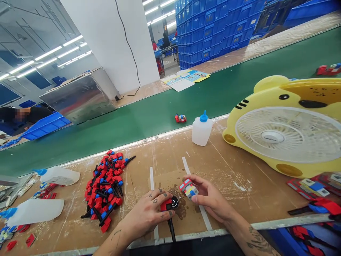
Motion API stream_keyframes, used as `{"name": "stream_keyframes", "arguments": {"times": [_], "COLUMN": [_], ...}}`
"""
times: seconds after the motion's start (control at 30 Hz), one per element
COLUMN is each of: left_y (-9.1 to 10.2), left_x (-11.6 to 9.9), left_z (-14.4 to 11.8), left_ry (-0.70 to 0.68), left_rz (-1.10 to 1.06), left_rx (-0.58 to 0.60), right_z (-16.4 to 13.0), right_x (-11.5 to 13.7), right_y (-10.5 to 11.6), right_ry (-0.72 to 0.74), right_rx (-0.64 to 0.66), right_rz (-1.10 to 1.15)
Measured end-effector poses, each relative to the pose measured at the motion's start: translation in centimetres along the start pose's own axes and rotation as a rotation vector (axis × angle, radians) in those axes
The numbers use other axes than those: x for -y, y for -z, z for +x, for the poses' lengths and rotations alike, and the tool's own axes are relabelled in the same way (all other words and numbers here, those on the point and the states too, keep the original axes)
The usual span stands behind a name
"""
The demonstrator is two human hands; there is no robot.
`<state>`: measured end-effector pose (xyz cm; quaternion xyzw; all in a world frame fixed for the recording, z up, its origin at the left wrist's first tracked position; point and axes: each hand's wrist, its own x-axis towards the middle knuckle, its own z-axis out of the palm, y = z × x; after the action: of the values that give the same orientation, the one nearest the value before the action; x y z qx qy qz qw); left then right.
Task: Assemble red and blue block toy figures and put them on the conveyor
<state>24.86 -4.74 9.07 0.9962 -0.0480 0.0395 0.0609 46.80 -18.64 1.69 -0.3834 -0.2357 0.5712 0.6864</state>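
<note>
Left hand [149,213] grips a red-black toy arm part [167,209] upright on the bench [239,177], right hand [210,197] pinches the toy robot body [188,188] just beside it, close for mating.

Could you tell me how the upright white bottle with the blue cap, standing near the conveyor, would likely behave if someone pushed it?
The white bottle looks like thin translucent plastic, so it is probably light and would slide or tip easily. It is taller than wide with a narrow blue cap, which suggests it topples if pushed high. Two similar bottles already lie on their sides.
</note>
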Motion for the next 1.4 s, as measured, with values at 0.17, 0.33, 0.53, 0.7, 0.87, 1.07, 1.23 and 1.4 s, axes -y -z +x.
{"name": "stream_keyframes", "arguments": {"times": [0.17, 0.33, 0.53, 0.7, 0.87, 1.07, 1.23, 1.4], "left_y": [-0.6, -2.3, -3.8, -3.1, -3.8, -5.6, -2.9, 1.6], "left_x": [0.3, -0.3, -1.2, -1.0, -1.9, -1.6, 4.3, 14.6], "left_z": [-0.7, -0.9, 0.8, 2.2, 3.5, 6.9, 11.5, 15.6], "left_ry": [0.071, 0.451, 0.698, 0.716, 0.769, 0.909, 0.871, 0.985], "left_rz": [-0.15, -0.653, -0.919, -0.976, -1.095, -1.066, -0.787, -0.461], "left_rx": [-0.127, -0.471, -0.615, -0.615, -0.755, -1.055, -0.844, -0.559], "right_z": [0.1, -0.1, -0.3, -0.2, 0.6, 3.5, 5.6, 0.6], "right_x": [-1.1, -1.6, -1.4, -0.3, 0.3, -1.1, 0.0, 4.4], "right_y": [0.1, -0.5, -1.8, -2.4, -3.8, -6.1, -7.0, -0.8], "right_ry": [0.059, 0.086, 0.117, 0.31, 0.67, 1.042, 0.898, 0.759], "right_rx": [0.023, -0.001, -0.043, -0.037, -0.032, -0.151, -0.28, -0.416], "right_rz": [-0.043, -0.069, -0.185, -0.73, -1.084, -1.196, -1.243, -1.336]}}
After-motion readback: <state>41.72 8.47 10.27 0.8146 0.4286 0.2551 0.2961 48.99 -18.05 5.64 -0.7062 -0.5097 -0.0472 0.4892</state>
